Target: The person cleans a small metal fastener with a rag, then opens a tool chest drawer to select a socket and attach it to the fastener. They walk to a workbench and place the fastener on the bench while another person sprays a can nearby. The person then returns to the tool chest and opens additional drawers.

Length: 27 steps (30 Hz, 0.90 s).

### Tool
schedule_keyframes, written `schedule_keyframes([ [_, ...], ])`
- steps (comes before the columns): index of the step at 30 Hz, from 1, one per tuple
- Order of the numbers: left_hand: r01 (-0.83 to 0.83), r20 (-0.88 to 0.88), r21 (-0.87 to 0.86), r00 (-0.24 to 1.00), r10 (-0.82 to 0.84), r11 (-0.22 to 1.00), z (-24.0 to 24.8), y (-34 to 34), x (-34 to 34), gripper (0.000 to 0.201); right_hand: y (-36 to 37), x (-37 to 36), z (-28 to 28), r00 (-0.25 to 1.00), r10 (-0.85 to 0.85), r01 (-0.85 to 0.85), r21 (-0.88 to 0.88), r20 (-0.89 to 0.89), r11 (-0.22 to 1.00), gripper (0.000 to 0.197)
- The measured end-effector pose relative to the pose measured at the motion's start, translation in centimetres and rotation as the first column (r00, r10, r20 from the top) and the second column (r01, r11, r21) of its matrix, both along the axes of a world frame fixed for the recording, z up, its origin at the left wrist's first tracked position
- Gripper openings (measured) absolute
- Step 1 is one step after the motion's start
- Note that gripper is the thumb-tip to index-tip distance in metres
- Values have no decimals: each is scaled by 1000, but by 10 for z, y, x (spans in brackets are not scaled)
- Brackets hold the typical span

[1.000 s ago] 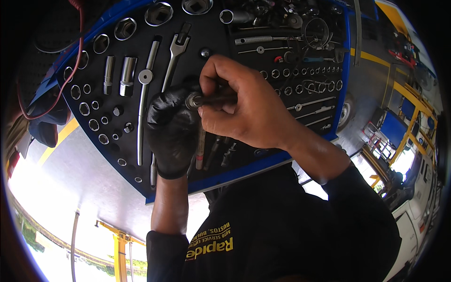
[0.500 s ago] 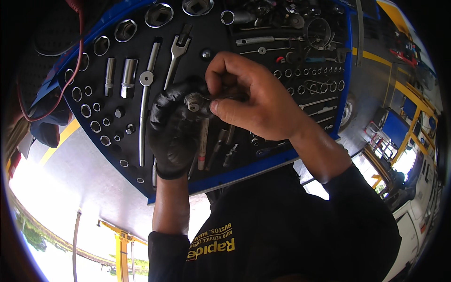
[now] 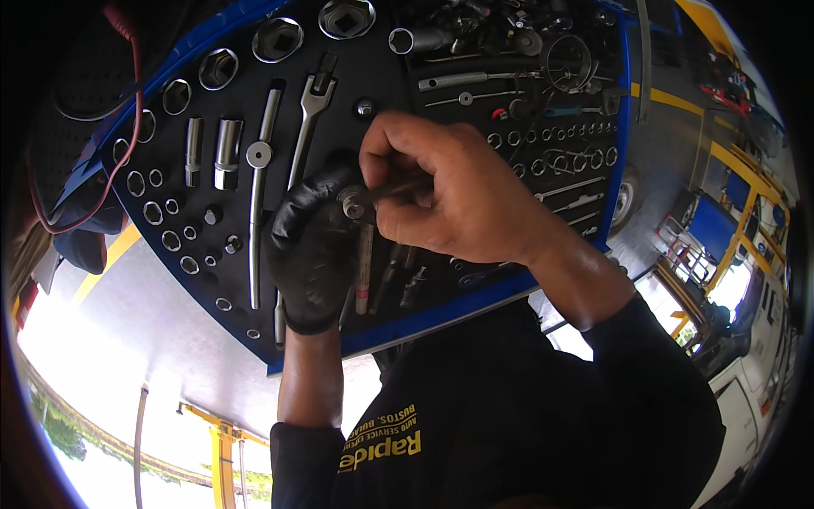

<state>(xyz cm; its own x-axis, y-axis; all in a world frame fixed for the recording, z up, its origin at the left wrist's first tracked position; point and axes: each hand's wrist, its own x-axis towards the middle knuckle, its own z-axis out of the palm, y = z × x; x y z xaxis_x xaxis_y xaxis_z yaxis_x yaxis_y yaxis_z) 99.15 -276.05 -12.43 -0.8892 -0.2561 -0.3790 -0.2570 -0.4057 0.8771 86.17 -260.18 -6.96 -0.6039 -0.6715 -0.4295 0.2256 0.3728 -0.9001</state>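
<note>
Gloved left hand (image 3: 309, 250): small metal fitting (image 3: 352, 204) gripped in curled fingers
Bare right hand (image 3: 458, 191): dark slim bit (image 3: 397, 189) pinched right by it
Tool tray (image 3: 236, 282): sockets (image 3: 227, 155) slotted in, kinda neatly

A vehicle-repair workshop is showing: chrome sockets (image 3: 232, 154) and a sliding T-bar (image 3: 259, 154) are lying in a blue-rimmed tool tray (image 3: 462, 300), a yellow line (image 3: 670, 100) is crossing the grey floor (image 3: 657, 144), a vehicle wheel (image 3: 626, 202) is showing nearby, and a yellow post (image 3: 222, 467) is standing beyond.
</note>
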Motion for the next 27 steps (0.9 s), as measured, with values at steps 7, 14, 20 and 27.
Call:
schedule_keyframes([
  [7,82,-171,-279,976,-134,957,-5,-3,-1,38,1,-3,-4,999,-29,33,-88,42,996,25],
  [14,63,-74,-169,994,-77,984,-3,-2,-1,38,-2,-3,-2,999,-9,10,-20,42,1000,27],
  [20,-7,-49,41,999,9,999,3,3,-4,31,-6,2,1,994,16,-10,49,-110,999,28],
  [27,-31,-84,-71,996,25,997,-2,4,-4,28,-12,9,-7,996,-62,60,-29,-60,998,25],
])
